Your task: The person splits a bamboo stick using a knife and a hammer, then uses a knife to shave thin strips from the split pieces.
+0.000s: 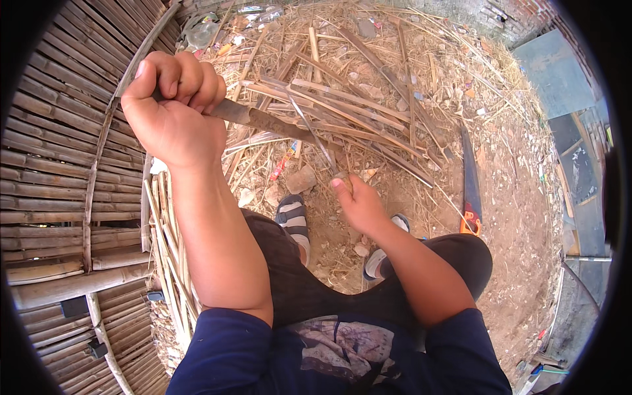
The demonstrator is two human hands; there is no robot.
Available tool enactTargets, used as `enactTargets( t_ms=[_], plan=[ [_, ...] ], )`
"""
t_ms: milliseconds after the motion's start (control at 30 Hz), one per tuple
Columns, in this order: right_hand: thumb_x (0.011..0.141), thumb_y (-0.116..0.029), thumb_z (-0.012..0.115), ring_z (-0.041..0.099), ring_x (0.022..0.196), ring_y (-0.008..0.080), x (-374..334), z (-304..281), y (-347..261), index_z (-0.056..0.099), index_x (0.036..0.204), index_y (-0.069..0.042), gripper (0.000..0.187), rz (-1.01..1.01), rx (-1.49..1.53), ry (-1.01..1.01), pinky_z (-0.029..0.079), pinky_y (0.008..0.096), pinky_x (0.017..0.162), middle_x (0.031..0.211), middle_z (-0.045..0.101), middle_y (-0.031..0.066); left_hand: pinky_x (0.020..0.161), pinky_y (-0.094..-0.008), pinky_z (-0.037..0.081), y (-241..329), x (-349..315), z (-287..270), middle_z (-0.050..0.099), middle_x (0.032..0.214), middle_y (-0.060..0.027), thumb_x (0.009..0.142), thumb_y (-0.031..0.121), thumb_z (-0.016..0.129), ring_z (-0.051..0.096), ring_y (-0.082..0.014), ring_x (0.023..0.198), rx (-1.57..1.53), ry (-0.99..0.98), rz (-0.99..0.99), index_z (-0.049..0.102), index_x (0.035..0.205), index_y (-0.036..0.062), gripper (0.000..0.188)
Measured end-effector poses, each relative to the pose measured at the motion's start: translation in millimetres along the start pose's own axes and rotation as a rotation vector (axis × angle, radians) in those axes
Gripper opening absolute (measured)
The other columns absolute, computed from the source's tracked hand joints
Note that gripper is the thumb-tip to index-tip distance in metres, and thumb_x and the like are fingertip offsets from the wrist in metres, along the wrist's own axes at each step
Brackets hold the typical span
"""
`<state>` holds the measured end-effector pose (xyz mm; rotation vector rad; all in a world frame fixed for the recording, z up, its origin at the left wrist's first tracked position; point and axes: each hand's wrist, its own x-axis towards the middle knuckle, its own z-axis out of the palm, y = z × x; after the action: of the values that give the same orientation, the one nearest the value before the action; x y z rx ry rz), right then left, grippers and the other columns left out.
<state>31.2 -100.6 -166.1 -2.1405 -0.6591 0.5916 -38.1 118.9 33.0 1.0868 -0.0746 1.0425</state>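
My left hand is raised at the upper left, its fingers wrapped round one end of a dark brown bamboo strip. The strip slants down to the right, its far end over the pile of split bamboo. Lower and nearer the middle, my right hand is closed round the handle of a knife, mostly hidden by the fingers. The thin knife blade points up and to the left and crosses the strip. Whether the blade touches the strip, I cannot tell.
On the ground at right lies a handsaw with an orange handle. A stone sits before my sandalled feet. Pale bamboo strips lean beside my left arm, next to a bamboo slat wall. Grey panels stand at far right.
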Motion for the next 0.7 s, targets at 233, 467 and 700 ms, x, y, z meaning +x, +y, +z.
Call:
enactTargets(
  t_ms=[233,467,700],
  plan=[
    [0.099,-0.046,0.052,0.062,0.069,0.0425,-13.6,-19.2,-33.0,0.054,0.095,0.001,0.047,-0.165,0.21,0.044,0.045,0.0492,0.062,0.069,0.06,0.0218,0.051,-0.0286,0.02,0.4,-0.5,2.0,0.028,0.059,0.0004,0.092,0.032,0.045,0.022,-0.0121,0.053,-0.008,-0.022,0.003,0.033,0.067,0.0129,0.034],
    [0.098,-0.043,0.054,0.059,0.064,0.0437,-4.1,17.6,1.6,0.051,0.092,0.001,0.045,-0.067,0.063,0.006,0.044,0.0503,0.059,0.065,0.057,0.0228,0.05,-0.0291,0.02,-2.4,6.7,-13.4,0.027,0.058,-0.0001,0.092,0.032,0.043,0.021,-0.0129,0.052,0.013,0.057,0.02,0.033,0.068,0.0123,0.033],
    [0.098,-0.046,0.053,0.059,0.061,0.04,-11.0,-19.6,-36.3,0.054,0.093,0.002,0.048,-0.305,0.11,0.049,0.045,0.0477,0.059,0.063,0.056,0.0218,0.05,-0.0284,0.019,6.7,6.6,-24.9,0.028,0.059,0.0011,0.091,0.032,0.046,0.02,-0.0115,0.052,-0.04,-0.06,-0.016,0.033,0.066,0.0136,0.033]
  ],
)
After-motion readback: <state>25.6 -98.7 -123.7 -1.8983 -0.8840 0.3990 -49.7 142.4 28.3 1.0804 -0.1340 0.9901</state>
